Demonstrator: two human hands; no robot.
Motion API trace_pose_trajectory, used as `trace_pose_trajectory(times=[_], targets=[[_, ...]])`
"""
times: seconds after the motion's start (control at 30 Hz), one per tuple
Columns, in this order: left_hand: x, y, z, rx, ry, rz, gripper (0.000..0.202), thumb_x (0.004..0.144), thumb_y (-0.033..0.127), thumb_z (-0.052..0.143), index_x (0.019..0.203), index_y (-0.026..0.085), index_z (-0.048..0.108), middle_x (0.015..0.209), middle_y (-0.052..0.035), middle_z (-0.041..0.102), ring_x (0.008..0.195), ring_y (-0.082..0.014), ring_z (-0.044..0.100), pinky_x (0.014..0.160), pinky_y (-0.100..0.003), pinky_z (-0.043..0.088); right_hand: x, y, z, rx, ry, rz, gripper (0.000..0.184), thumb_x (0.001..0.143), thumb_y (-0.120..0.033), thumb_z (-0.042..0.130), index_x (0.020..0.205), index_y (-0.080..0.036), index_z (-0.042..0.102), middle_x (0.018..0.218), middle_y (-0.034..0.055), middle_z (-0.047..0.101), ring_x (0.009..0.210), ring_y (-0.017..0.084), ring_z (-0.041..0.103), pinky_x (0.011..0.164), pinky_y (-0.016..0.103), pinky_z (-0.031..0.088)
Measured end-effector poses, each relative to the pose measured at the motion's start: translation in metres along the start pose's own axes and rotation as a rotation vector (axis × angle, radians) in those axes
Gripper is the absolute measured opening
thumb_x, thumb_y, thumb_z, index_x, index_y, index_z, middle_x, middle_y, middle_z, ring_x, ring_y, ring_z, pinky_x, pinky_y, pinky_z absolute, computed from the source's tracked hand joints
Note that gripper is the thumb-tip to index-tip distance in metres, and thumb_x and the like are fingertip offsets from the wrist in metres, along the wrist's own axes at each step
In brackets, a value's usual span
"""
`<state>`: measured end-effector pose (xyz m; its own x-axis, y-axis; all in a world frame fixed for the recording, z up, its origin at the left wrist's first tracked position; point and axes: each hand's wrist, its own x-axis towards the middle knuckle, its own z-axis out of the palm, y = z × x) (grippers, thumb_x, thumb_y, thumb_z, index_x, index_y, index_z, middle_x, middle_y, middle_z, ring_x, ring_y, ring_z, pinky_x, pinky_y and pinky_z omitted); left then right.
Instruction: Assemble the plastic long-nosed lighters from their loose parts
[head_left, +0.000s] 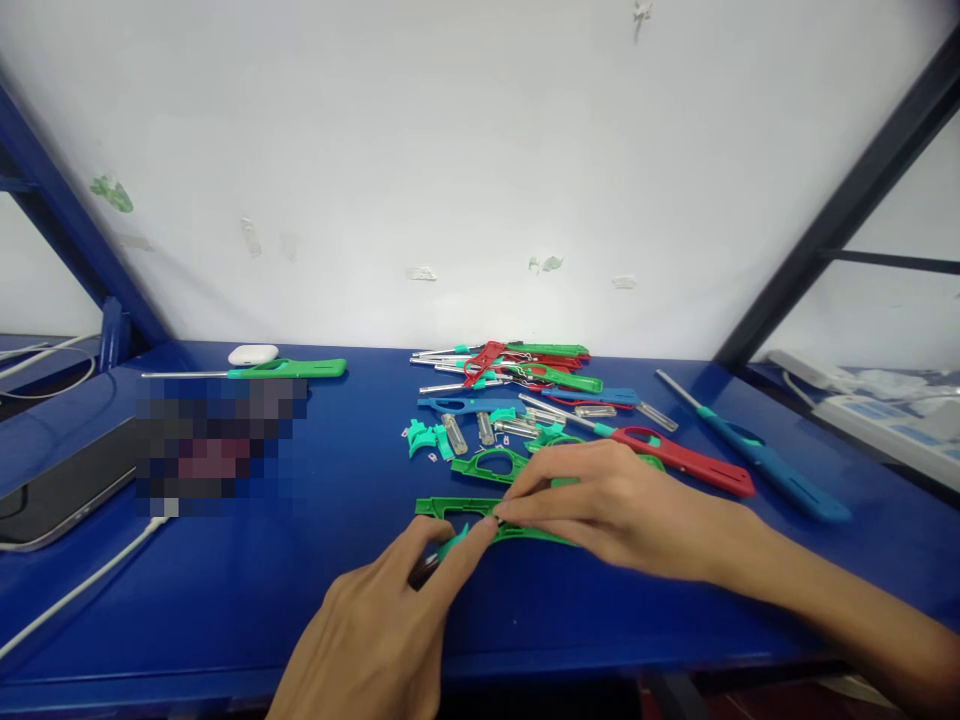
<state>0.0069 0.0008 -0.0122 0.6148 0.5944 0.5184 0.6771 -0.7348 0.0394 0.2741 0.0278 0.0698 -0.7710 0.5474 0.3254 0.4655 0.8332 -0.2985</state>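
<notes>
A green lighter casing half (465, 506) lies hollow side up on the blue table, with both hands over it. My left hand (382, 610) is closed around a teal trigger piece (454, 541) that has a dark part behind it, and its index fingertip meets the right fingers at the casing. With thumb and fingers pinched, my right hand (600, 505) works at the casing's middle; whatever tiny part it grips is hidden. Just beyond lies another green casing half (491, 464), partly under my right hand. Loose teal triggers (427, 438) and clear fuel tanks (454, 435) are scattered behind.
Long-necked lighters lie around: a red one (682, 460), a blue one (772, 465) and a green one (300, 370) by a white case (253, 354). Opened lighters (555, 376) pile up near the wall. A phone (67, 485) and white cable (82, 587) are left; a power strip (892, 430) is right.
</notes>
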Motion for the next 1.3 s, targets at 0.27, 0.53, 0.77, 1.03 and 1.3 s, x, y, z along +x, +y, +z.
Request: trace_pose_trajectory(times=[0.27,0.53,0.77,1.03,1.3], targets=[[0.005,0.004,-0.002,-0.114,0.061,-0.041,0.04,0.11,0.018,0.037,0.146,0.026,0.05,0.117,-0.005,0.073,0.081,-0.0178,0.079,0.065,-0.028,0.066,0.003,-0.001,0.014,0.129,0.127,0.005,0.019,0.106,-0.023,0.063,0.115,-0.018,0.079,0.105,0.0051,0.081,0.092,0.016,0.077,0.085,0.025,0.058],[0.003,0.002,0.0,-0.169,0.071,-0.073,0.04,0.108,0.017,0.041,0.145,0.026,0.053,0.119,-0.0049,0.071,0.092,-0.0173,0.079,0.076,-0.027,0.067,0.004,-0.008,-0.004,0.164,0.001,0.158,0.033,0.1,-0.036,0.073,0.131,-0.024,0.072,0.123,0.0049,0.079,0.111,0.02,0.074,0.097,0.032,0.056],[0.0,0.002,0.0,-0.222,0.085,-0.099,0.038,0.109,0.018,0.043,0.146,0.028,0.052,0.121,-0.0045,0.07,0.09,-0.0157,0.078,0.084,-0.029,0.067,0.003,-0.003,0.003,0.103,0.016,0.167,0.027,0.1,-0.033,0.073,0.125,-0.022,0.076,0.107,0.0027,0.083,0.092,0.017,0.078,0.084,0.025,0.055],[0.003,0.003,-0.001,-0.165,0.056,-0.06,0.041,0.107,0.014,0.04,0.143,0.028,0.052,0.117,-0.0052,0.07,0.085,-0.018,0.079,0.072,-0.03,0.067,0.003,0.003,0.012,0.129,0.138,0.065,0.012,0.1,-0.022,0.072,0.107,-0.018,0.08,0.096,0.0018,0.084,0.082,0.014,0.077,0.078,0.021,0.057],[0.002,0.003,-0.003,-0.084,0.018,-0.032,0.066,0.097,0.005,0.036,0.159,0.028,0.039,0.117,-0.0067,0.072,0.071,-0.0162,0.077,0.06,-0.027,0.063,0.003,0.0,0.02,0.144,0.151,0.064,0.007,0.102,-0.022,0.069,0.108,-0.019,0.072,0.095,0.0005,0.081,0.082,0.012,0.076,0.077,0.019,0.055]])
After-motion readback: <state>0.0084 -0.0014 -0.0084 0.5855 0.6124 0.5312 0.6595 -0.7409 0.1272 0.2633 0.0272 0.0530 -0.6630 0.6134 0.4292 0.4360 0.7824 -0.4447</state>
